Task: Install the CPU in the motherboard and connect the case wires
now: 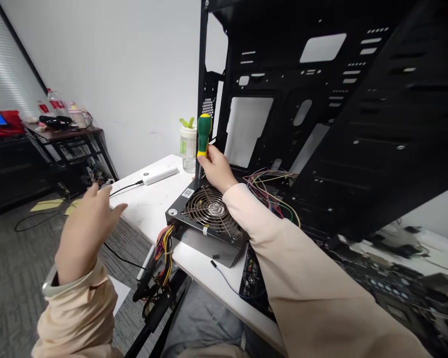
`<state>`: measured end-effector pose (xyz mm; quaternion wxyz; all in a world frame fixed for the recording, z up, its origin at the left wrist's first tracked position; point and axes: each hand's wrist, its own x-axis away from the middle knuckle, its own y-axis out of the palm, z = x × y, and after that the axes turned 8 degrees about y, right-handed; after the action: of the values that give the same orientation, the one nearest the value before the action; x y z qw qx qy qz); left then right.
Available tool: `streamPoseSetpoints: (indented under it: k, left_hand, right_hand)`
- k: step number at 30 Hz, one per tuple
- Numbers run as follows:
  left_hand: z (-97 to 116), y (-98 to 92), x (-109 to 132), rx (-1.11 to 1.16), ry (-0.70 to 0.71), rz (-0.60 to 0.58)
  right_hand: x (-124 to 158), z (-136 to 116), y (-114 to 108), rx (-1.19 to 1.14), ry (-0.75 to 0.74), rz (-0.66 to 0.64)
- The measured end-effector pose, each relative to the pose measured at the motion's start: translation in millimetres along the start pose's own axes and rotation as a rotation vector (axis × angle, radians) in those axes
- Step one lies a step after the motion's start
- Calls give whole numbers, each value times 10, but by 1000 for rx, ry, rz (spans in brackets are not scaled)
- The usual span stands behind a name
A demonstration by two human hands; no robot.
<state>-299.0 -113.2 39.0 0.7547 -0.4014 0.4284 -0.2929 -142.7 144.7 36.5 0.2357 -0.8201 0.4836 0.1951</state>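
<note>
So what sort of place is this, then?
Probably an office room used for building or repairing computers: a bare black PC case stands on a white desk beside a power supply unit with coloured wires, and carpet tiles cover the floor.

White tabletop (149,214): computer power supply (205,219) lying fan up, colored wires (165,243) over front edge; white power bank (160,175) with black cable (125,189); clear plastic bottle (188,149) at back.

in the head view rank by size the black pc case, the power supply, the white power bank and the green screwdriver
1. Black steel computer case
2. Black metal power supply with round fan grille
3. Unsure: the white oblong power bank and green-and-yellow screwdriver handle look alike in size, and the screwdriver is nearer the camera.
</note>
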Motion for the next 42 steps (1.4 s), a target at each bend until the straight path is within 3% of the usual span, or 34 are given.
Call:
streamPoseSetpoints:
  k: [2,4,9,11,16,21,27,32,37,42]
  left_hand:
    - [245,-4,-111,120,10,200]
    - [482,87,-292,282,68,260]
    - [882,478,-957,748,318,180]
    - [985,586,-1215,923,406,79]
    - [1140,646,-1587,1222,546,-159]
    - [1126,697,-1644,1368,600,-174]
    - [1145,866,-1626,1465,579,6]
    - [1261,912,-1553,1495,571,88]
    - [1254,931,-1504,1511,559,33]
    - [1233,966,-1487,1531,557,-6]
  right_hand:
    - [9,-24,-9,8,12,-10]
    - [15,-45,-16,24,13,-14]
    - [-9,-46,-18,39,12,20]
    - [-25,-26,-15,0,16,-10]
    - [-51,30,1,-59,16,-68]
    - [-59,44,12,-40,44,-74]
    - [12,-49,11,-19,11,-63]
    - [26,-88,7,-15,17,7]
    - [-34,-31,8,-144,39,-91]
    - [-11,-36,3,-103,33,-60]
